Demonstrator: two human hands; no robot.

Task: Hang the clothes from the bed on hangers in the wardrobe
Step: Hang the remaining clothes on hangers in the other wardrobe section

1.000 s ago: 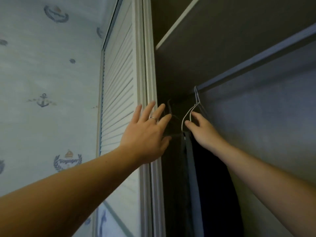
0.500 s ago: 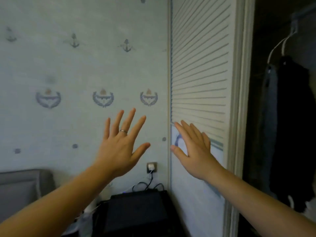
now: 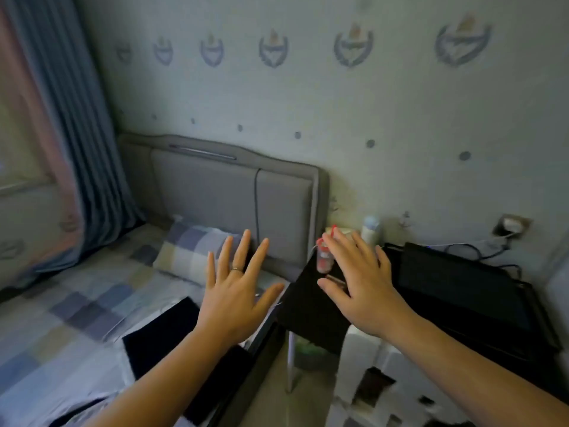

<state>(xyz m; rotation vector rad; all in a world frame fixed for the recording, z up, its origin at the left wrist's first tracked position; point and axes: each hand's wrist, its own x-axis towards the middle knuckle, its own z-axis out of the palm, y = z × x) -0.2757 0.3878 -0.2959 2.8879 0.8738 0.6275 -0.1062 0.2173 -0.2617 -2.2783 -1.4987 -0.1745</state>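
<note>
A bed (image 3: 77,303) with a checked blue and cream cover fills the lower left, under a grey padded headboard (image 3: 234,198). A dark folded garment (image 3: 160,331) lies on the cover near the bed's right edge. My left hand (image 3: 237,291) hovers above that edge with fingers spread and holds nothing. My right hand (image 3: 360,282) is held out over a black-covered bedside stand (image 3: 308,306), fingers straight, empty too. The wardrobe and its hangers are out of view.
A checked pillow (image 3: 187,248) leans at the headboard. On the stand are a small red-capped bottle (image 3: 323,257) and a white bottle (image 3: 371,229). A black case (image 3: 462,288) lies to the right. Striped curtains (image 3: 67,134) hang at left.
The view has swung left and down, from the wardrobe and its hung dark clothes to the bed. My right hand has let go of the wire hanger; both hands now float empty.
</note>
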